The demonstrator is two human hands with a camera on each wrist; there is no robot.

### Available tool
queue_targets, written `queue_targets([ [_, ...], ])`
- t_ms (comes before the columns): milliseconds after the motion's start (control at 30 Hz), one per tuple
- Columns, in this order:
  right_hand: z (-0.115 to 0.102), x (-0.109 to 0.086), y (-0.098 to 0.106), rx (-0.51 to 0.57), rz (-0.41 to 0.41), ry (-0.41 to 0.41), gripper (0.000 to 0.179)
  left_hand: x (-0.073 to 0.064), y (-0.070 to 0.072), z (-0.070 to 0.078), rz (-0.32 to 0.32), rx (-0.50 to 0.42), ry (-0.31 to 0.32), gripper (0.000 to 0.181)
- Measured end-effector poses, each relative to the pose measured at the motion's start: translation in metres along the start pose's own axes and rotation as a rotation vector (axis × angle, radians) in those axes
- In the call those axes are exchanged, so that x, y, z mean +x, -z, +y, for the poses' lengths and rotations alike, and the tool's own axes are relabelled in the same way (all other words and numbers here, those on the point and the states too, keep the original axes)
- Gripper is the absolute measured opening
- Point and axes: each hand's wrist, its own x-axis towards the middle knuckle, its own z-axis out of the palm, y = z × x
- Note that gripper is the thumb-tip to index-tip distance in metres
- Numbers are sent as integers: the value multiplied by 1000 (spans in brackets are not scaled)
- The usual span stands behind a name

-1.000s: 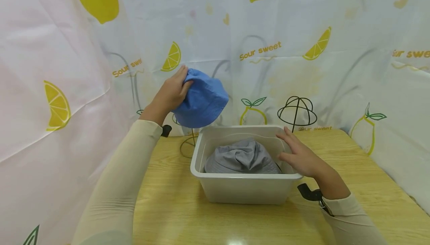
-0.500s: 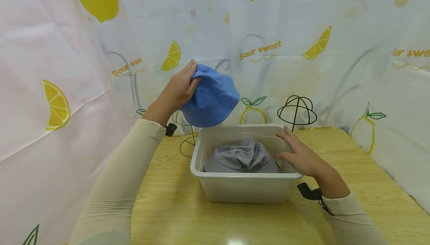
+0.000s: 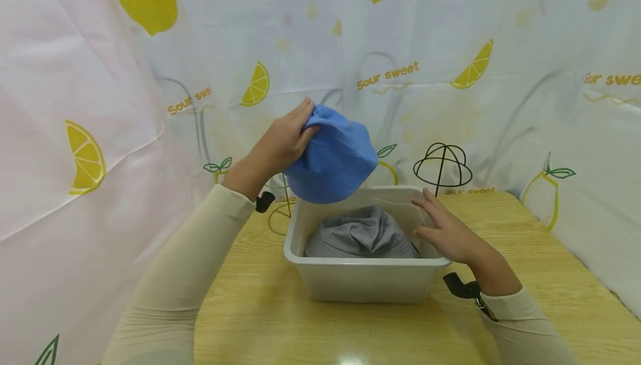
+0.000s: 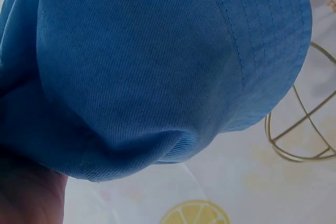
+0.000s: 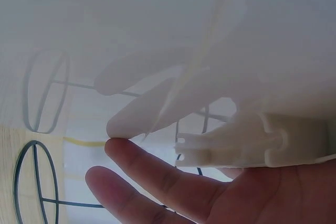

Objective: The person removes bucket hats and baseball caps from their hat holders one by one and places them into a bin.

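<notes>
A blue bucket hat (image 3: 335,156) hangs in my left hand (image 3: 280,139), which pinches its crown between thumb and fingers. It overlaps the back left rim of an off-white plastic bin (image 3: 368,281). The left wrist view is mostly filled by the hat's crown and stitched brim (image 4: 252,30). A crumpled grey bucket hat (image 3: 360,234) lies inside the bin. At the bin's right rim rests my right hand (image 3: 448,231), fingers spread and fairly straight. The right wrist view has two fingers (image 5: 163,182) along the bin's shiny outer wall, mirrored in it.
Behind the bin on the right stands a black wire hat stand (image 3: 443,167). A gold wire stand (image 3: 280,220) stands behind at the left, partly hidden by the blue hat. The wooden table (image 3: 260,320) meets a lemon-print cloth (image 3: 310,31) at the back and sides.
My left hand has carried the blue hat to the right, rising slightly and then dipping over the bin's back left part. The right hand, bin and grey hat have stayed put.
</notes>
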Motion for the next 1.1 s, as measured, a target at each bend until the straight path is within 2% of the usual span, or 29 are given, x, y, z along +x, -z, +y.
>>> queue_targets([
  [267,0,0,0,1,-3,-4,70,-4,-12,14,-11,-10,-56,60],
  [700,3,0,-1,-1,6,2,70,-13,-27,42,-101,16,-97,60],
  [1100,4,2,0,1,7,-2,68,-26,-37,66,-115,75,-172,59],
])
